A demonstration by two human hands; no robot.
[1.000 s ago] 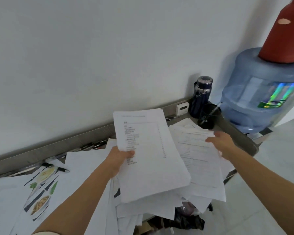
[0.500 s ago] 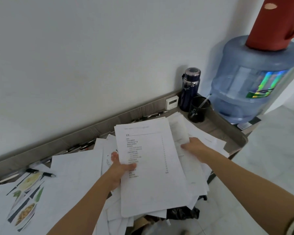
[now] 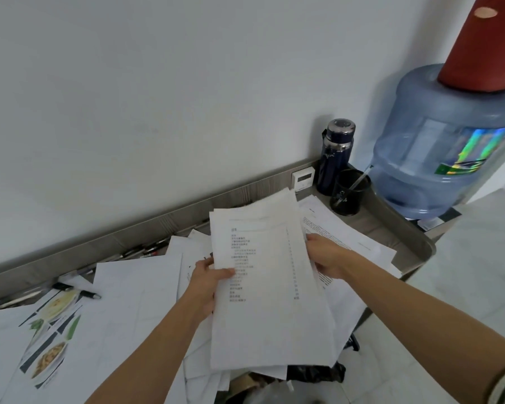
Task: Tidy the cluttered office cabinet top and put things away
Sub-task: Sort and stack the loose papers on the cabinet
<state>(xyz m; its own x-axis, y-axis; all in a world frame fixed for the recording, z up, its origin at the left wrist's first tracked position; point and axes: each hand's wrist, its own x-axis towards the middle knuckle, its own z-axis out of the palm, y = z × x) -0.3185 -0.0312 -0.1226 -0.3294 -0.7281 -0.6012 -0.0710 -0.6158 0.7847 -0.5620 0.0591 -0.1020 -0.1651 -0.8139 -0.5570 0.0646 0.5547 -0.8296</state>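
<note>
Left hand (image 3: 209,279): grips the left edge of the paper stack (image 3: 263,287), thumb pressed on the top sheet, the other fingers underneath.

Right hand (image 3: 325,255): holds the right edge of the same stack, fingers curled round the edge. The fingertips are hidden behind the sheets.

Paper stack: held between both hands, just above the clutter at the right part of the cabinet top (image 3: 385,228). The top sheet carries a printed list of short lines. The upper edges of the sheets are fanned and uneven.

Beneath and around the stack: loose sheets (image 3: 134,293) overlap across the surface, some hanging over the front edge. At the far left lies a printout with food photographs (image 3: 53,325). A black pen (image 3: 79,291) rests just above it. More pens (image 3: 146,252) lie along the raised back rim.

Right rear corner: a dark blue flask (image 3: 334,158) stands upright against the wall. A black pen cup (image 3: 349,192) stands just in front of it. A small white device (image 3: 303,178), possibly a clock, leans on the rim beside the flask.

Beyond the cabinet's right end: a large blue water bottle (image 3: 443,147), with a red container (image 3: 484,51) on top.
</note>
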